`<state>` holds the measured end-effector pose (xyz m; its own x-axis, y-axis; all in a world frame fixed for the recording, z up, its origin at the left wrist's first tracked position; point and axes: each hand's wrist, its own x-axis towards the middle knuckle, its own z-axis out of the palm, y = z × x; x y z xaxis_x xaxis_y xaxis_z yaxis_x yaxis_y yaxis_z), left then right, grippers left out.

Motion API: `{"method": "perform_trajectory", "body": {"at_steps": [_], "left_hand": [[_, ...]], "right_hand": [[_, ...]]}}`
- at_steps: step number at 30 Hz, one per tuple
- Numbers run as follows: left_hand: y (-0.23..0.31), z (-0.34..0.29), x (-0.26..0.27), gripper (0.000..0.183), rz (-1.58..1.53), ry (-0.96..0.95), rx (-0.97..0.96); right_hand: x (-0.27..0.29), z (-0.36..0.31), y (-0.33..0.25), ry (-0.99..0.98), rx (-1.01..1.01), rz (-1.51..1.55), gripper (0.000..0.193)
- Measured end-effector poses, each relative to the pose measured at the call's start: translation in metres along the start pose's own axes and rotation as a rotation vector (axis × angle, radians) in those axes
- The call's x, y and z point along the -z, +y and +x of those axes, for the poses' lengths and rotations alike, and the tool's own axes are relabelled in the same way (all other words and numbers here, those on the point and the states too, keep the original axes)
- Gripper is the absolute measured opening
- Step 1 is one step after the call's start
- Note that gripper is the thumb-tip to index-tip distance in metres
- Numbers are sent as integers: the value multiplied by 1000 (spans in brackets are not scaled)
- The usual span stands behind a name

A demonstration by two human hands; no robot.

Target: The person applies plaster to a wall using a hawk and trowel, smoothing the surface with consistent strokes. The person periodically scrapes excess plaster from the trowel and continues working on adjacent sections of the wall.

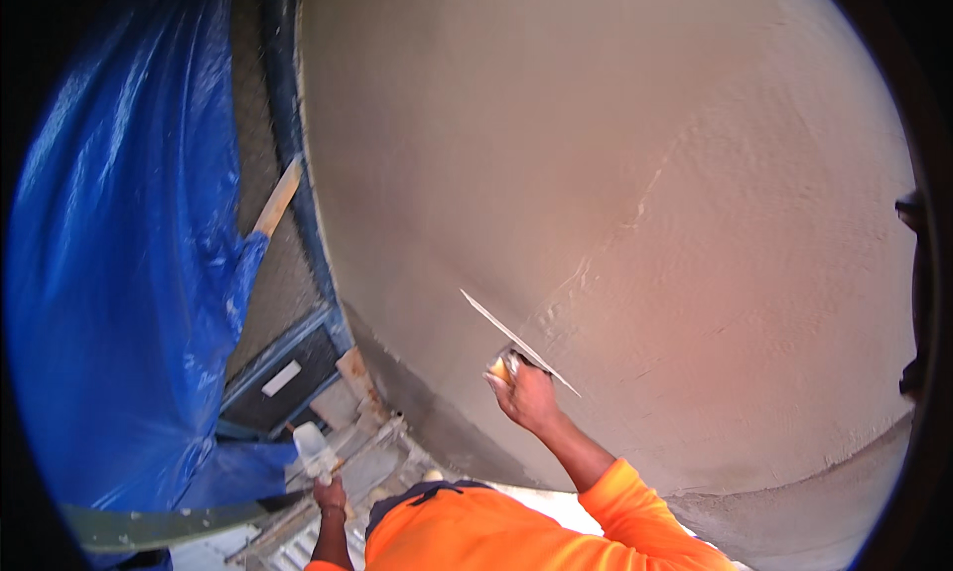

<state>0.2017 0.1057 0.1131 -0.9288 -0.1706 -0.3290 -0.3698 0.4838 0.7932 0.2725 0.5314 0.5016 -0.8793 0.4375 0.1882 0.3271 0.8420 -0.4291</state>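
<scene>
Wall surface: one broad grey-tan plastered wall (pixel 615 174) fills most of the view, smooth, with faint ridges and one pale streak near its middle. Its lower edge shows a darker, damp-looking band. To the left hangs one crinkled blue plastic tarpaulin (pixel 119 273), with one pale wooden batten (pixel 278 199) leaning between tarpaulin and wall. Below, grey scaffold planks (pixel 347 467) lie at the wall foot.

Right hand (pixel 526 392): fingers closed round the handle of one thin flat steel plastering trowel (pixel 516 338); blade seen edge-on, tilted, long edge touching the plaster. Sleeve is bright orange (pixel 635 501).

Left hand (pixel 330 494): low, well apart from the right, closed round the grip of one tool with a pale whitish flat end (pixel 313 447) pointing up; kind of tool cannot be told.

Count: two hands, one trowel, one pale-ended tool, one tarpaulin, one batten.
</scene>
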Motion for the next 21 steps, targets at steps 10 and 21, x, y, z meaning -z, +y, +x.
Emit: {"method": "perform_trajectory", "body": {"at_steps": [10, 21], "left_hand": [[-47, -98, 49, 60, -90, 74, 330], [-173, -153, 56, 82, -252, 238, 727]], "right_hand": [[7, 230, -61, 172, 333, 232, 35], [189, 321, -145, 182, 61, 170, 45]]}}
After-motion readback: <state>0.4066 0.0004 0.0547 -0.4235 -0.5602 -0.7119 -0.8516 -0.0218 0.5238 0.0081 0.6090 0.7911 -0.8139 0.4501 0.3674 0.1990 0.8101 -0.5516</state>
